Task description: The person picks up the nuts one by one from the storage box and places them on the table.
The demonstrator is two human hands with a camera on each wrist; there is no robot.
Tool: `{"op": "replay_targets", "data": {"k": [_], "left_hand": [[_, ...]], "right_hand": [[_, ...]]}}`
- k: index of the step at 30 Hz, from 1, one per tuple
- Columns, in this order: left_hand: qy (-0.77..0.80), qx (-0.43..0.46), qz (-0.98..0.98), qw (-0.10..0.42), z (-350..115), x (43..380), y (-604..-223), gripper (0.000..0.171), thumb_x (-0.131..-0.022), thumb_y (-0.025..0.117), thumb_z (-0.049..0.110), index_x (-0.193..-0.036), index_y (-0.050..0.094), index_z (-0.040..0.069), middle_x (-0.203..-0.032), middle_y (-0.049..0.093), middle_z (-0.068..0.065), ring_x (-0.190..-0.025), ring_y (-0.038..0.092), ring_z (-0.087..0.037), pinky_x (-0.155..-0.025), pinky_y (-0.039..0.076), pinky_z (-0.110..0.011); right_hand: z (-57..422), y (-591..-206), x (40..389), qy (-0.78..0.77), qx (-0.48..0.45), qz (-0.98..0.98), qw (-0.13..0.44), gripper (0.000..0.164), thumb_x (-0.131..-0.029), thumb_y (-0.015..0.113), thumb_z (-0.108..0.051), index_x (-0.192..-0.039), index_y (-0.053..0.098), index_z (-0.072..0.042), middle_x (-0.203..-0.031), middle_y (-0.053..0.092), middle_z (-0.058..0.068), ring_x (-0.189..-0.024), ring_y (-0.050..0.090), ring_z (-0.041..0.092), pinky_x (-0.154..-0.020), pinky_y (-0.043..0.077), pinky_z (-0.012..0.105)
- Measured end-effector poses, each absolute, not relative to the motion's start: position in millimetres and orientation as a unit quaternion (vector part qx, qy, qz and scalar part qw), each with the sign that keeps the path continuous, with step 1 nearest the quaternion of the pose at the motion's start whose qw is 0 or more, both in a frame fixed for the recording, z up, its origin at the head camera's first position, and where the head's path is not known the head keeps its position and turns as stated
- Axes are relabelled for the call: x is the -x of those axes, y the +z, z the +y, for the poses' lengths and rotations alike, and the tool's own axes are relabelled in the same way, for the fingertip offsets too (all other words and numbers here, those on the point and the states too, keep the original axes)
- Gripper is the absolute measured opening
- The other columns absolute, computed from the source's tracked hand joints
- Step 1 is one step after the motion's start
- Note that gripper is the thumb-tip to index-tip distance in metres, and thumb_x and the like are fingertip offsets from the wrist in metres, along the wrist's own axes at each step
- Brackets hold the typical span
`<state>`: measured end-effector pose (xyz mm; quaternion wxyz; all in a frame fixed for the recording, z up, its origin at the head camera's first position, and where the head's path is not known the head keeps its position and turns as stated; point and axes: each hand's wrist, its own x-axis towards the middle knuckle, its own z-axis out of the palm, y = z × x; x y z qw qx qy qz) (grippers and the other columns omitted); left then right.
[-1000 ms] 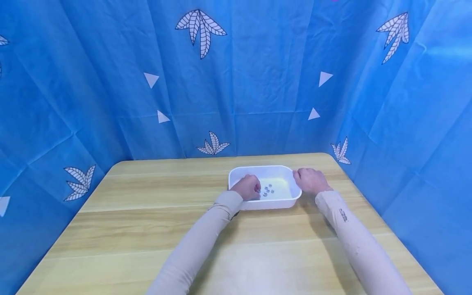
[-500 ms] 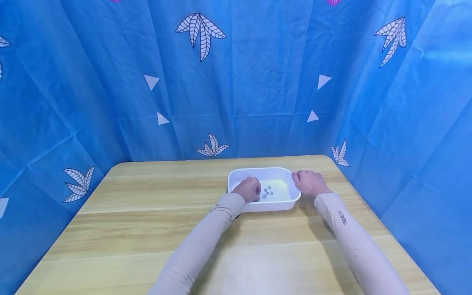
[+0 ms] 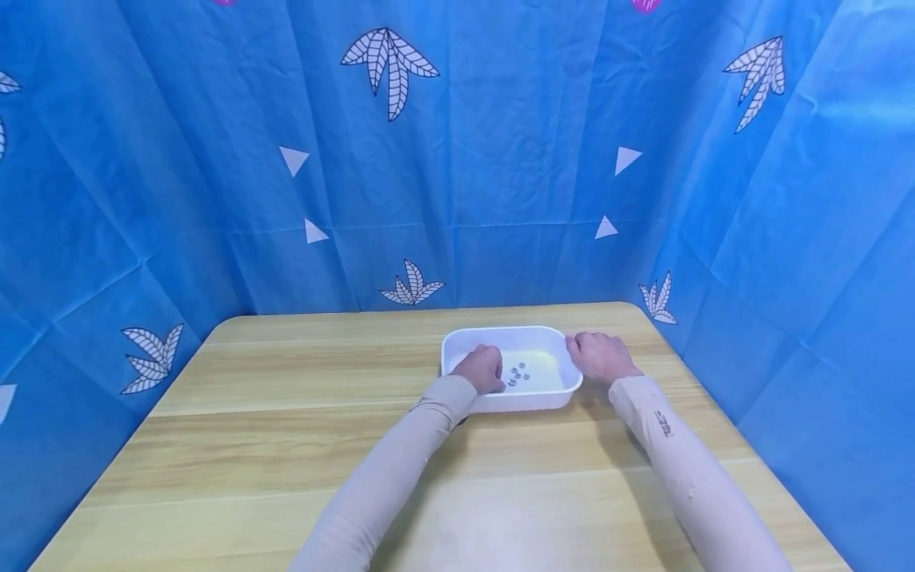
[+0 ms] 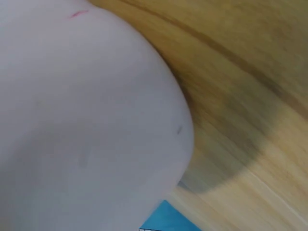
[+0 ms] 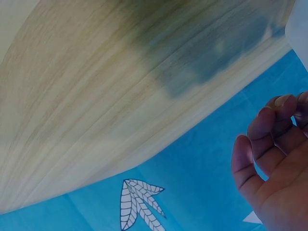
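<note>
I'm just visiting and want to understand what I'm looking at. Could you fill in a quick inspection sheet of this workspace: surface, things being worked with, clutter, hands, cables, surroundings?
Surface: wood-grain table, light coloured.
Things being worked with: white tray, upright on the table; about five small metallic pieces visible inside, too small to identify.
Clutter: nothing seen.
Left hand: reaching into the tray, beside the pieces; whether it holds one cannot be told.
Right hand: at the tray's right rim, fingers curled, apparently holding it.
Cables: nothing seen.
Surroundings: blue cloth with white leaf and triangle prints, behind the table and on both sides.
</note>
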<state>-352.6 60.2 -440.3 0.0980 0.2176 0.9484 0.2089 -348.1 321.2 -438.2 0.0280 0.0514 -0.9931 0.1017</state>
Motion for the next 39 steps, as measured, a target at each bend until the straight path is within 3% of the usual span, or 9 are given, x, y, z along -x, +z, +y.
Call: {"op": "replay_targets", "data": {"k": [12,21,39], "left_hand": [[0.197,-0.220,0.952,0.086,64,349,-437,0.017,-0.084,0.085,0.013,-0.082,0.069,0.008,-0.081,0.068,-0.002,-0.075,0.061,-0.015,-0.080,0.056,-0.030],[0.188,-0.180,0.961,0.094,65,349,-439,0.036,-0.084,0.087,0.021,-0.109,0.066,0.004,-0.087,0.066,-0.005,-0.076,0.061,-0.017,-0.080,0.058,-0.031],[0.159,-0.156,0.969,0.104,67,342,-432,0.042,-0.086,0.085,0.018,-0.121,0.066,0.004,-0.101,0.071,-0.010,-0.087,0.067,-0.021,-0.091,0.060,-0.035]], "right_hand": [[322,-444,349,0.101,-0.052,-0.992,0.051,0.060,-0.110,0.027,-0.040,-0.124,0.068,0.000,-0.122,0.072,0.024,-0.115,0.066,0.047,-0.098,0.051,0.062],[324,-444,348,0.105,-0.052,-0.992,0.053,0.064,-0.110,0.024,-0.043,-0.124,0.068,0.000,-0.121,0.072,0.025,-0.114,0.066,0.047,-0.098,0.051,0.062],[324,-444,348,0.109,-0.051,-0.992,0.044,0.062,-0.110,0.026,-0.042,-0.127,0.067,0.002,-0.123,0.071,0.026,-0.116,0.066,0.048,-0.100,0.051,0.062]]}}
